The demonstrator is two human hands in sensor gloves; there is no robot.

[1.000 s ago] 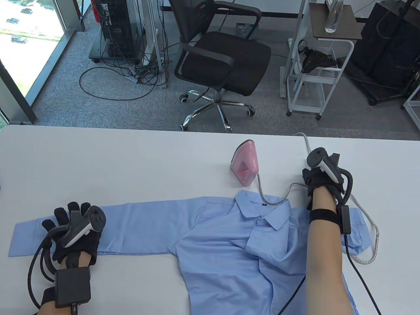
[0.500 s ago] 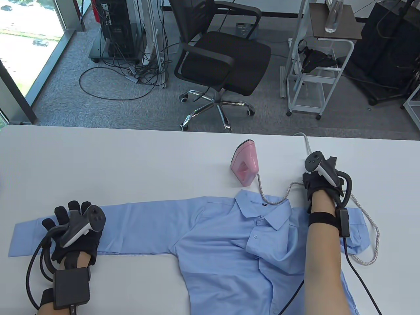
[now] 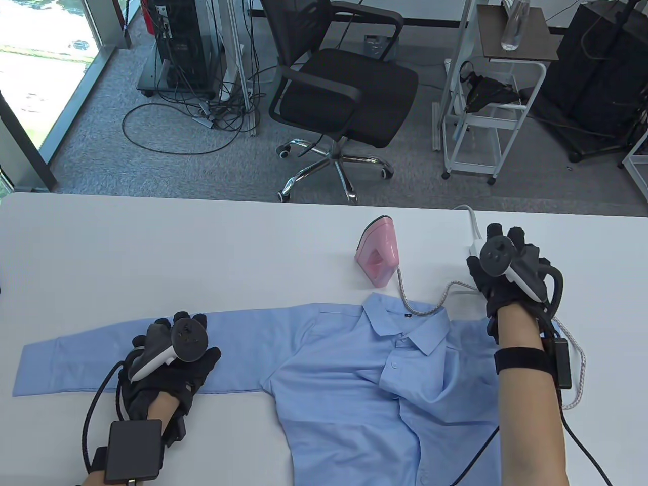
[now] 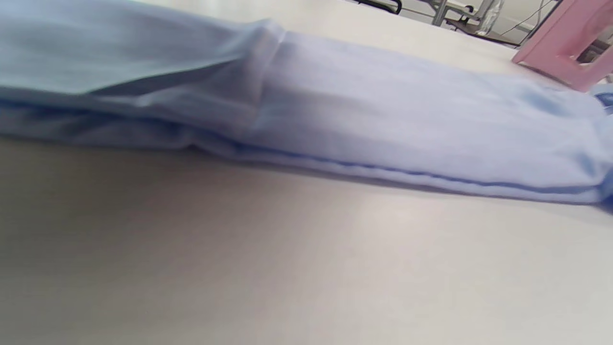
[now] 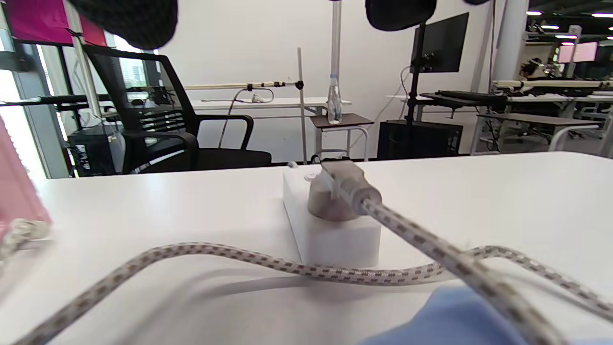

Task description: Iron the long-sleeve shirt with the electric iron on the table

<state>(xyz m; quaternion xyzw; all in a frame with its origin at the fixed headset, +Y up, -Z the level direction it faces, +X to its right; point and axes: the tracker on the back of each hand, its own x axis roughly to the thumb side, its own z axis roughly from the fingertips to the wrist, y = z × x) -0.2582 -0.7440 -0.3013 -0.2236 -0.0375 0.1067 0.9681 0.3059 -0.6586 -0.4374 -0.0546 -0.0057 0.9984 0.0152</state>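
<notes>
A light blue long-sleeve shirt (image 3: 354, 385) lies spread on the white table (image 3: 202, 243), collar toward the far side. Its left sleeve (image 3: 91, 354) stretches out flat to the left; it also shows in the left wrist view (image 4: 335, 115). My left hand (image 3: 195, 347) rests flat on that sleeve with the fingers spread. A pink iron (image 3: 377, 250) stands upright just beyond the collar, untouched. My right hand (image 3: 506, 253) hovers open over the white power strip (image 5: 330, 235), where the iron's plug (image 5: 342, 191) sits. Its fingertips (image 5: 400, 12) hang above the plug.
The iron's braided cord (image 3: 445, 293) runs from the iron across the right shoulder and loops by my right forearm (image 3: 579, 374). The power strip's white cable (image 3: 473, 217) goes off the far table edge. An office chair (image 3: 339, 86) and a white cart (image 3: 486, 116) stand beyond the table.
My left hand slid right along the sleeve, from near the cuff toward the middle. My right hand moved a little right and its fingers stretched out over the power strip.
</notes>
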